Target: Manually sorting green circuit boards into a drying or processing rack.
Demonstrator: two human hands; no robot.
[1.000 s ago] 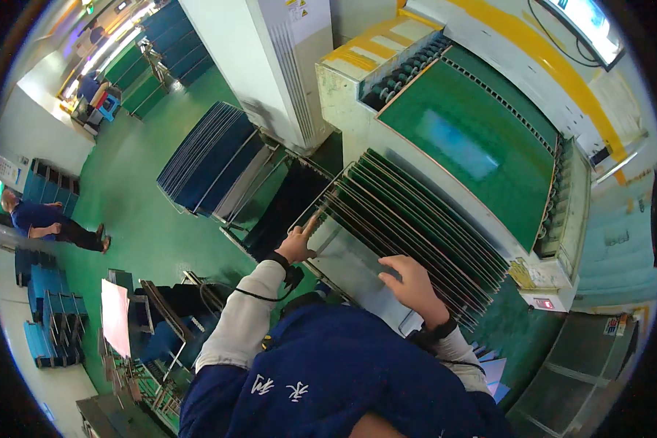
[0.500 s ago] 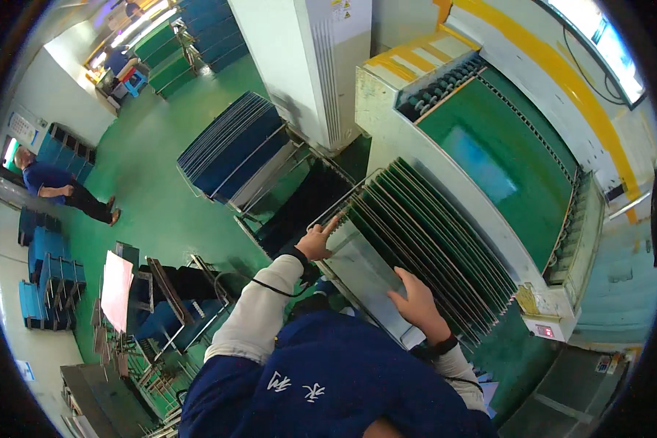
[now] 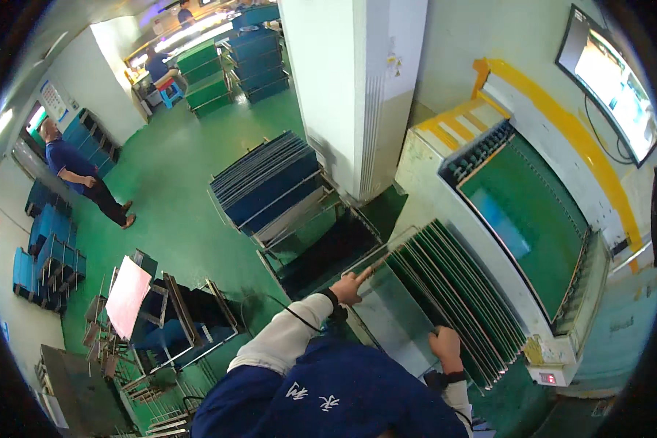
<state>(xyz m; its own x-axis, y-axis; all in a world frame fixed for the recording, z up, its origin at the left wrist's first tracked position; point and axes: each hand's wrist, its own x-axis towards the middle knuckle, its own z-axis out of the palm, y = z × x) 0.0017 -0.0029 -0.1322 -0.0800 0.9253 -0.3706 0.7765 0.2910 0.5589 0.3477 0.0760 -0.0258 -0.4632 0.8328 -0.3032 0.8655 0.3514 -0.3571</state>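
Both hands gripping a grey panel (image 3: 394,321), left hand (image 3: 350,286) at its upper-left edge, right hand (image 3: 445,344) at its right edge, long axis upper-left to lower-right

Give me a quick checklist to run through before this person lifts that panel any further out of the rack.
1. Left hand on the upper corner of the thin grey-green rectangular panel: ok.
2. Right hand on the panel's lower edge: ok.
3. Firmness of both fingers' hold: cannot tell.
4. Panel apart from the neighbouring green panels in the slotted rack: cannot tell.
5. Green machine bed free of other panels: ok.
6. Nearby person in blue standing well away: ok.
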